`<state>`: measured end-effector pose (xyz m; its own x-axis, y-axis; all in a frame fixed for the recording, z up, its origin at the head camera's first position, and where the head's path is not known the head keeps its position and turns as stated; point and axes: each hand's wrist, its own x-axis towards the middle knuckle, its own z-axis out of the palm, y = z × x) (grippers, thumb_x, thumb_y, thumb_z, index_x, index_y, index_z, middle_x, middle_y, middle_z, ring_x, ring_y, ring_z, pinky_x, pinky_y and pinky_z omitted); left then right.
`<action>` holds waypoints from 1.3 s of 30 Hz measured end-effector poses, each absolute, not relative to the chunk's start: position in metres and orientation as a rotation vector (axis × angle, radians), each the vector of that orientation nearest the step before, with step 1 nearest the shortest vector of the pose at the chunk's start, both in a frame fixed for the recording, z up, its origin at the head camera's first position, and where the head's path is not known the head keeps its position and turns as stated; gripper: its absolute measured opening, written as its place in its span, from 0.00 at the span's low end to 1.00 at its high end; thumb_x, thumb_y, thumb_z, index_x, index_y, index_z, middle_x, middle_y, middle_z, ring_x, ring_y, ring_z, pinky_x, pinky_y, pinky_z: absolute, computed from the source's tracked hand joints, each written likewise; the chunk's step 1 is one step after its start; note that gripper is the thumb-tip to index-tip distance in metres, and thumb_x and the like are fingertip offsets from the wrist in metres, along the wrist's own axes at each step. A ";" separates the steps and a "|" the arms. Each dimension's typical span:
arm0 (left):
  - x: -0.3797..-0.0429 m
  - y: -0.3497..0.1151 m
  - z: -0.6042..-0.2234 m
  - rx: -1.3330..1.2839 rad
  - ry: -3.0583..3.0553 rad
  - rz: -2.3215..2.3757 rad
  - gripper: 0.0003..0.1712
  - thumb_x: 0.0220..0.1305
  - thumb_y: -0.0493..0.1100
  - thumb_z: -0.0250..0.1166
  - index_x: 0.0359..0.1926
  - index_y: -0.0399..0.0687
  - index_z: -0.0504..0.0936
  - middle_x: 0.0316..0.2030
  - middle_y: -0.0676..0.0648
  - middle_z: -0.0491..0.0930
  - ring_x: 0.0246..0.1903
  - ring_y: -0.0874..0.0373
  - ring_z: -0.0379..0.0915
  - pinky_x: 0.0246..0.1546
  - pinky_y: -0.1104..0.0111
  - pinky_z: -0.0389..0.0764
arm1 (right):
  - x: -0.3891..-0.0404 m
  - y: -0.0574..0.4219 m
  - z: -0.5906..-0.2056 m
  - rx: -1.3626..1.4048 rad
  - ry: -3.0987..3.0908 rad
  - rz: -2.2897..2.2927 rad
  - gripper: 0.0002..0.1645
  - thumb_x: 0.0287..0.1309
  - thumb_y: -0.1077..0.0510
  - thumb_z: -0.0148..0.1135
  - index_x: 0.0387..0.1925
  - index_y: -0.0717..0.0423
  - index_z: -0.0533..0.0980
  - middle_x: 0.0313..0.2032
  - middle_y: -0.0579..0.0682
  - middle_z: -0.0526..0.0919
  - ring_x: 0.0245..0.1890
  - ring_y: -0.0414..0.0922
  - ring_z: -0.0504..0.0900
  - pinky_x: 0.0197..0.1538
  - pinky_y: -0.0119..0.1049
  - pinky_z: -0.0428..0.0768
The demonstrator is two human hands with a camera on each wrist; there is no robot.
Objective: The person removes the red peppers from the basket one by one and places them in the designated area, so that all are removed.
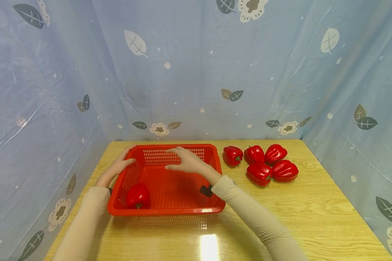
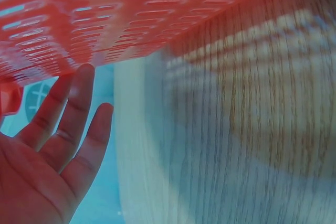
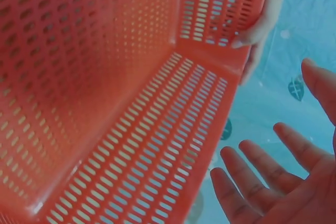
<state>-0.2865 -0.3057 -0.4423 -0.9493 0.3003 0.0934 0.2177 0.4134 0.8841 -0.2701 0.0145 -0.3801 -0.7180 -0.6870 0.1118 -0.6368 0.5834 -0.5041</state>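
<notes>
A red plastic basket [image 1: 170, 211] with slotted walls stands on the table, and one red bell pepper [image 1: 138, 195] lies in its near left corner. My left hand [image 1: 118, 167] holds the basket's left rim, thumb inside and fingers outside; in the left wrist view, the fingers [image 2: 79, 106] lie against the outer wall. Over the far half of the basket hovers my right hand [image 1: 190, 161], thumb and fingers spread apart around nothing. Several more red bell peppers [image 1: 259, 173] lie in a group on the table right of the basket.
The wooden table [image 1: 313, 217] meets a blue patterned curtain [image 1: 189, 72] at the back and both sides. A dark wrist strap [image 1: 206, 191] shows below the right wrist. The nearest loose pepper [image 1: 233, 156] lies close to the basket's right wall.
</notes>
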 end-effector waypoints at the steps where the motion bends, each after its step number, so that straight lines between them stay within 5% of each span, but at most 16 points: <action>1: -0.286 -0.305 -0.442 0.474 2.570 1.593 0.37 0.65 0.32 0.50 0.71 0.40 0.45 0.61 0.27 0.59 0.51 0.34 0.66 0.39 0.73 0.75 | -0.270 0.014 -0.381 -1.137 2.699 -0.809 0.40 0.54 0.38 0.60 0.65 0.50 0.64 0.62 0.48 0.68 0.62 0.46 0.66 0.62 0.44 0.66; 13: -0.289 -0.306 -0.444 0.503 2.561 1.604 0.37 0.65 0.33 0.51 0.71 0.39 0.45 0.60 0.26 0.60 0.46 0.50 0.72 0.38 0.73 0.76 | -0.270 -0.003 -0.395 -1.217 2.610 -0.779 0.42 0.53 0.38 0.61 0.65 0.52 0.63 0.64 0.47 0.67 0.65 0.45 0.62 0.65 0.40 0.62; 26: -0.289 -0.307 -0.444 0.494 2.548 1.600 0.37 0.66 0.32 0.50 0.71 0.39 0.44 0.60 0.26 0.58 0.48 0.36 0.69 0.35 0.70 0.78 | -0.259 -0.031 -0.398 -1.293 2.491 -0.704 0.40 0.53 0.39 0.61 0.65 0.46 0.63 0.64 0.44 0.66 0.65 0.44 0.62 0.64 0.40 0.64; 39: -0.289 -0.308 -0.447 0.474 2.581 1.587 0.36 0.65 0.33 0.50 0.71 0.42 0.47 0.59 0.28 0.61 0.45 0.46 0.71 0.37 0.71 0.78 | -0.250 -0.051 -0.402 -1.337 2.414 -0.554 0.40 0.53 0.39 0.61 0.66 0.44 0.62 0.65 0.46 0.64 0.65 0.45 0.61 0.63 0.41 0.65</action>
